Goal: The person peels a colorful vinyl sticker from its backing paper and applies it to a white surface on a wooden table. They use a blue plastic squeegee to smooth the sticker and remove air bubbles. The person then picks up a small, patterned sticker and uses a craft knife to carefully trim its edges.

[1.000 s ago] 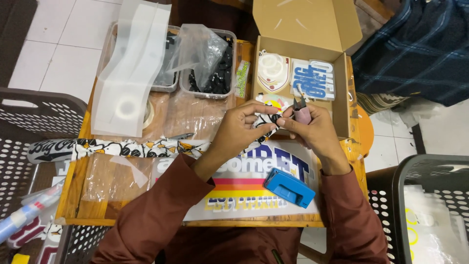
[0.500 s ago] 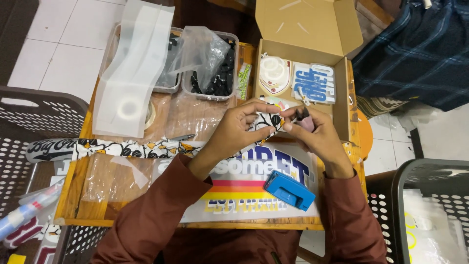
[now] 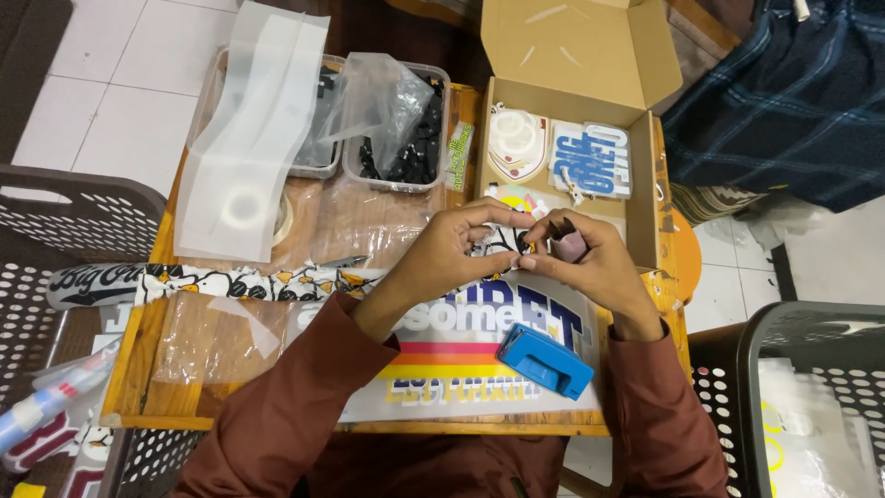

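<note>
A person in rust-brown sleeves works over a low wooden worktop (image 3: 129, 387), both hands meeting at its middle. The left hand (image 3: 452, 254) pinches the end of a long fabric strap printed with black-and-white and yellow cartoon figures (image 3: 267, 279), its fingers arched over the spot. Touching it, the right hand (image 3: 585, 263) is closed on a small dark clip-like part (image 3: 564, 242), pressed against the same strap end (image 3: 505, 242); what the part is cannot be told.

Left of the grip, the strap trails away across clear plastic sheeting (image 3: 212, 341). Up and left of it lie a folded translucent white sheet (image 3: 249, 138) and two clear tubs of small black parts (image 3: 406, 138). Just beyond the grip stands an open brown cardboard box (image 3: 572, 65) holding printed stickers. Near the right wrist, below the grip, rests a blue hole punch (image 3: 546, 360) on a colourful printed poster (image 3: 461, 355).

A likely risk: the small part slipping from the fingertips, since both pinches are tight and shallow, and vanishing among the clutter or off the worktop's edge.
</note>
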